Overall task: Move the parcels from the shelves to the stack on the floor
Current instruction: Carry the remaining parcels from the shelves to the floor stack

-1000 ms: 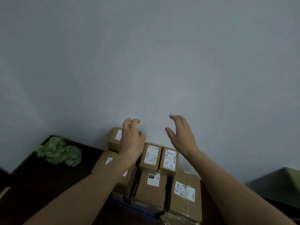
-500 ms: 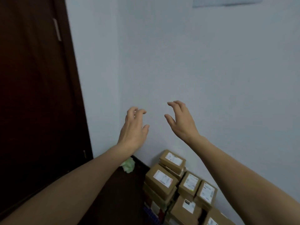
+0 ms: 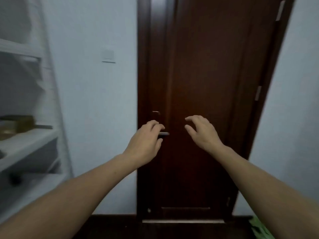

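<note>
While hands [image 3: 145,144] [image 3: 203,135] hover empty, door's [image 3: 207,66] ahead, shelves [image 3: 25,140] L.

white shelves [image 3: 29,140] at left hold a brownish parcel [image 3: 19,125] (blurred) on one board.

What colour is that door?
Dark reddish-brown wood, the door seen in the head view.

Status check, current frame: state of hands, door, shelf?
left hand: empty, fingers loosely curled, in front of the door handle; contact unclear.
right hand: empty, fingers loosely curled.
door: looks closed.
shelf unit: holds a blurred brown parcel.
</note>
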